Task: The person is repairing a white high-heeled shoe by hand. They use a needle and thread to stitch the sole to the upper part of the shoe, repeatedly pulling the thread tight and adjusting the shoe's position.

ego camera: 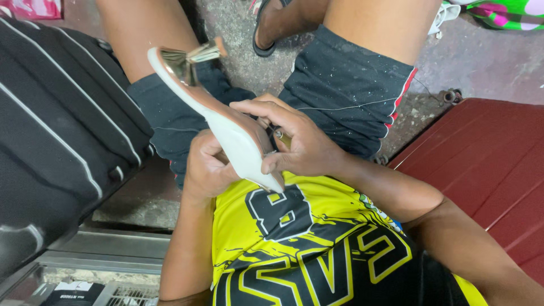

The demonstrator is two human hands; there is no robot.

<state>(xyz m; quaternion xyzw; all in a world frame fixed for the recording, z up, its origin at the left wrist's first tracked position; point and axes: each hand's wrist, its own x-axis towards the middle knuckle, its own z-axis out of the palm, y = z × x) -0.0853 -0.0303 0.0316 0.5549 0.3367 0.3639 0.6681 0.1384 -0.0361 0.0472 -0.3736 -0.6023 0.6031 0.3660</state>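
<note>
A white pointed shoe [226, 122] with a tan insole and a gold heel lies sole-up over my lap, its toe pointing at my chest. My left hand [207, 167] grips it from underneath near the toe. My right hand [297, 141] wraps over the shoe's side, fingers curled on the sole edge, with a small metal tool partly showing between the fingers. A thin thread runs from my right hand across the dark shorts [345, 90].
A black ribbed suitcase [56, 124] stands at my left. A dark red bench [487, 158] is at my right. Concrete floor [481, 56] lies ahead, with my sandalled foot [269, 28]. A metal-framed cabinet top [107, 255] is at lower left.
</note>
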